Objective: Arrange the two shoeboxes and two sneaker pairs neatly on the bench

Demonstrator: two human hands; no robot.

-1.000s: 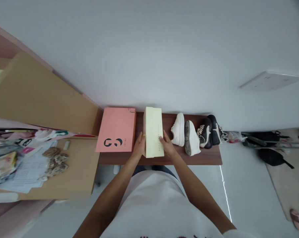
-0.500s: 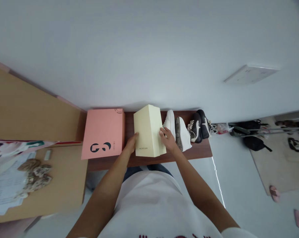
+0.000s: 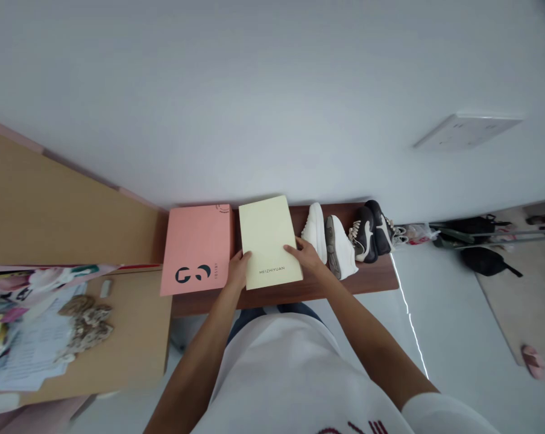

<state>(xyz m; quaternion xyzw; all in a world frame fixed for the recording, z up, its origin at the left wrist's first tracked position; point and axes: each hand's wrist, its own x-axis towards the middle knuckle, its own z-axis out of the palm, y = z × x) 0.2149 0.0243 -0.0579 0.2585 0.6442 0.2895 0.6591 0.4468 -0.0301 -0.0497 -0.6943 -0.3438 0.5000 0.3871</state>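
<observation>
A pale yellow box (image 3: 270, 235) marked "MEIZHIYUAN" lies between my hands, its lettered top facing up. My left hand (image 3: 239, 269) grips its near left edge, thumb on top. On the opposite edge my right hand (image 3: 307, 254) holds it with the thumb over the top; the fingers beneath are hidden. Left of it, a larger pink box (image 3: 195, 241) with dark lettering rests on the brown wooden shelf top (image 3: 372, 278). Just right of my right hand are a white shoe (image 3: 315, 229) and another white shoe with a grey sole (image 3: 342, 250) lying on its side.
Black shoes (image 3: 365, 235) with pale laces stand at the shelf's right end. A white wall (image 3: 272, 108) rises behind. At left is a tan desk (image 3: 137, 337) with papers and a patterned scrunchie (image 3: 89, 325). A pink slipper (image 3: 533, 361) lies on the floor at right.
The yellow box has turned from tilted, with its side showing, to top face up. My right hand has shifted from its side to its right edge. The view has moved slightly left.
</observation>
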